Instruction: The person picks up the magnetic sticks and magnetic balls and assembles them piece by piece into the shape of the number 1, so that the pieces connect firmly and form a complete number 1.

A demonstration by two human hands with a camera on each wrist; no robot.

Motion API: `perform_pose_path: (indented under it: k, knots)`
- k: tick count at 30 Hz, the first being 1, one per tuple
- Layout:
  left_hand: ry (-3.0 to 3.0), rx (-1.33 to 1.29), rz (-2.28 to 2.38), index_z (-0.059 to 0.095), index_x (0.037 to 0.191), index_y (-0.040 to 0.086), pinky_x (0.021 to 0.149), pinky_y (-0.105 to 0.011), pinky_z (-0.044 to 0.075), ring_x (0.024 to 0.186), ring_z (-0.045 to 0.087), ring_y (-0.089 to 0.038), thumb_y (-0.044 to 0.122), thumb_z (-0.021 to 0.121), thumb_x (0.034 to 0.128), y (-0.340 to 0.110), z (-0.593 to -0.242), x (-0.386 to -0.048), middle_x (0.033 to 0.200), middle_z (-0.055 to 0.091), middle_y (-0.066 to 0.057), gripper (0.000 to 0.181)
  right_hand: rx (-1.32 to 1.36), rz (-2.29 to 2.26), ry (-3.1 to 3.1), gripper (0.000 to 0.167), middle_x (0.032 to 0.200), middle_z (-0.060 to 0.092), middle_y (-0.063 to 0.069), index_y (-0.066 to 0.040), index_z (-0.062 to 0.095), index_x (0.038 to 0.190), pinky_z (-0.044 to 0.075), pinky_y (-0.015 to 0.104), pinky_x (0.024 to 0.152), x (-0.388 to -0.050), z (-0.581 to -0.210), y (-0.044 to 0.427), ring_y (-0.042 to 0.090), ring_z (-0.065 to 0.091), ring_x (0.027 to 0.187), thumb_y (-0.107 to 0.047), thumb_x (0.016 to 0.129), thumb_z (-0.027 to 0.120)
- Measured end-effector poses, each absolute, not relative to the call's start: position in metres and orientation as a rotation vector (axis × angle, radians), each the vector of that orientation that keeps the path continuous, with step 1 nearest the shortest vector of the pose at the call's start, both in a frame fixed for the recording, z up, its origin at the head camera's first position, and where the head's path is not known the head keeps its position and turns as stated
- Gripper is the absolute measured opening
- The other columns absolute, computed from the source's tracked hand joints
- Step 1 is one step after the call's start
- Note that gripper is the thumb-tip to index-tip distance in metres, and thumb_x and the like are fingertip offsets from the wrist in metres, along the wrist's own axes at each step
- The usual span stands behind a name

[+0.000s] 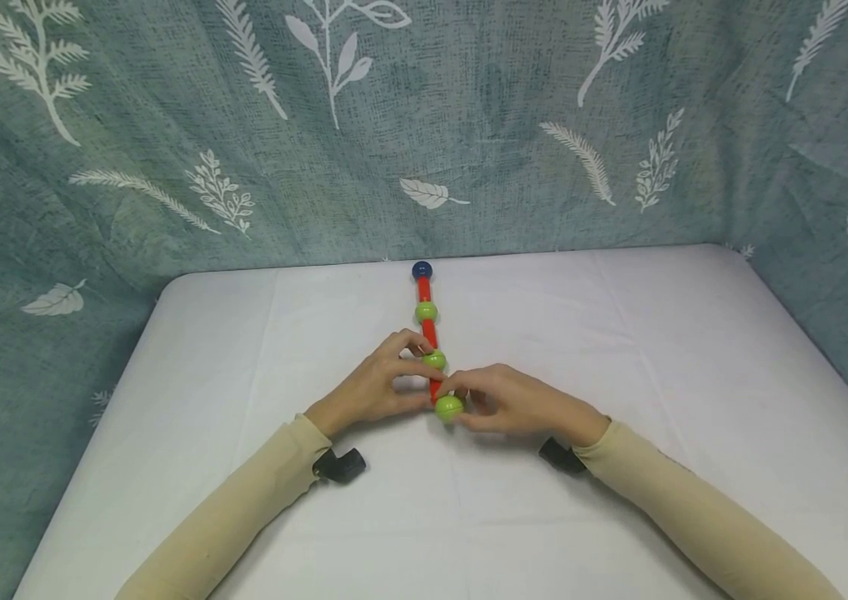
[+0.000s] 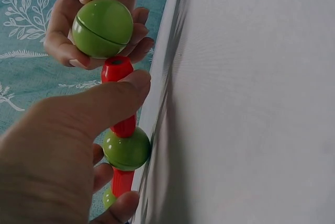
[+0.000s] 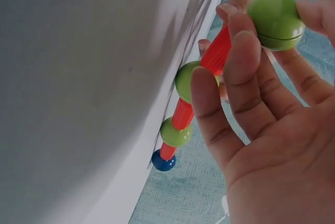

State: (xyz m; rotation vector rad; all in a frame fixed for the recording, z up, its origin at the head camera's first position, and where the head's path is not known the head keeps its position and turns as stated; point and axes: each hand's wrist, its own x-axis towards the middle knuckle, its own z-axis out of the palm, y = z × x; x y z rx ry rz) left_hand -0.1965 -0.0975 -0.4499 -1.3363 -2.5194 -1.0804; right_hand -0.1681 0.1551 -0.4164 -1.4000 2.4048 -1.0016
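A chain of red rods and balls runs from the table's far edge toward me. Its far end is a dark blue ball (image 1: 422,270), followed by a green ball (image 1: 427,312) and another green ball (image 1: 434,360). My left hand (image 1: 371,385) grips the nearest red rod (image 2: 118,69) between thumb and fingers. The rod's end face, dark in the middle, shows beside the nearest green ball (image 2: 103,28). That ball is pinched by my right hand (image 1: 521,402), thumb on one side and fingers on the other. Whether ball and rod touch, I cannot tell.
A white-covered table (image 1: 581,533) lies under both hands. Behind it hangs a green-blue cloth (image 1: 484,150) with white leaf prints. Black wrist cameras sit below each wrist, the left camera (image 1: 341,466) and the right camera (image 1: 562,457).
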Motion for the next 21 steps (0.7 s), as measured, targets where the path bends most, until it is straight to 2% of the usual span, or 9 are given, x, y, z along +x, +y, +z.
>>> perform_pose_path:
  k: [8, 21]
  knots:
    - [-2.499, -1.372, -1.088, 0.075, 0.109, 0.023, 0.093, -0.031, 0.047, 0.12, 0.046, -0.017, 0.023, 0.083, 0.0787, -0.0983, -0.4518, -0.1971, 0.123, 0.052, -0.004, 0.032, -1.373, -0.951, 2.409, 0.026, 0.087, 0.059, -0.012, -0.025, 0.063, 0.118, 0.044, 0.019, 0.06, -0.1661, -0.419, 0.1531, 0.012, 0.053, 0.068, -0.022, 0.093, 0.068]
    - [-2.497, -1.365, -1.079, 0.075, 0.11, 0.025, 0.093, -0.031, 0.047, 0.12, 0.045, -0.016, 0.023, 0.081, 0.0823, -0.098, -0.4517, -0.1985, 0.123, 0.052, -0.002, 0.028, -1.376, -0.899, 2.433, 0.026, 0.085, 0.06, -0.012, -0.023, 0.063, 0.119, 0.043, 0.017, 0.059, -0.1638, -0.4202, 0.1499, 0.011, 0.053, 0.066, -0.023, 0.093, 0.068]
